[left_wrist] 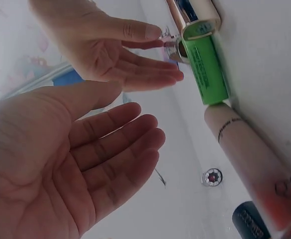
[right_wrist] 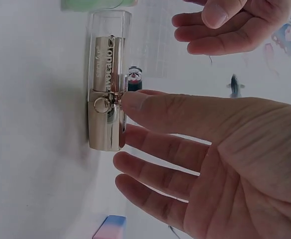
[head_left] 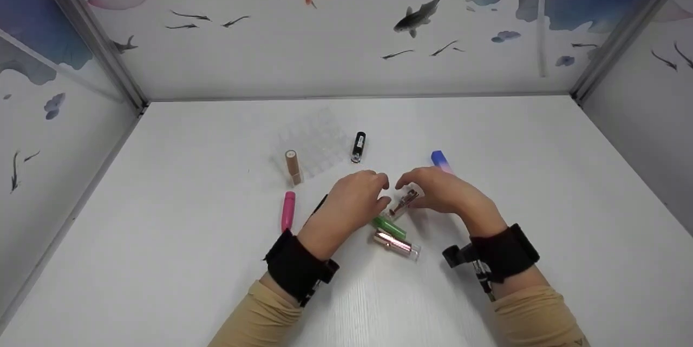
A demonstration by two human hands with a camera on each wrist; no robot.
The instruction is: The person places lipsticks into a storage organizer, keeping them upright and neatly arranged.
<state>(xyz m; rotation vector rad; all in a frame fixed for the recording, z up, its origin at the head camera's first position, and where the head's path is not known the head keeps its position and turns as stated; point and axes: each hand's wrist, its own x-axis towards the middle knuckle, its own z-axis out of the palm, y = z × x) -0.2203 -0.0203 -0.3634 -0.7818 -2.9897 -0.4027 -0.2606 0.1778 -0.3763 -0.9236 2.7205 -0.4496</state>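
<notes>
A gold lipstick with a clear cap [head_left: 404, 204] [right_wrist: 108, 94] lies on the white table [head_left: 487, 136] between my two hands. My right hand [head_left: 405, 184] [right_wrist: 126, 130] has straight fingers, and its thumb tip touches the lipstick's side. My left hand [head_left: 381, 191] [left_wrist: 150, 137] hovers just left of it, palm open and holding nothing. Right beside them lie a green tube [head_left: 389, 226] [left_wrist: 205, 67] and a rose-gold lipstick [head_left: 397, 244]. The left wrist view also shows a pale pink tube [left_wrist: 249, 159] end to end with the green one.
A clear compartment tray [head_left: 316, 138] stands behind the hands. Around it lie a beige tube [head_left: 293, 167], a black tube [head_left: 358, 146], a pink tube [head_left: 287, 210] and a blue-and-pink tube [head_left: 439, 160]. Painted panels wall the table on three sides.
</notes>
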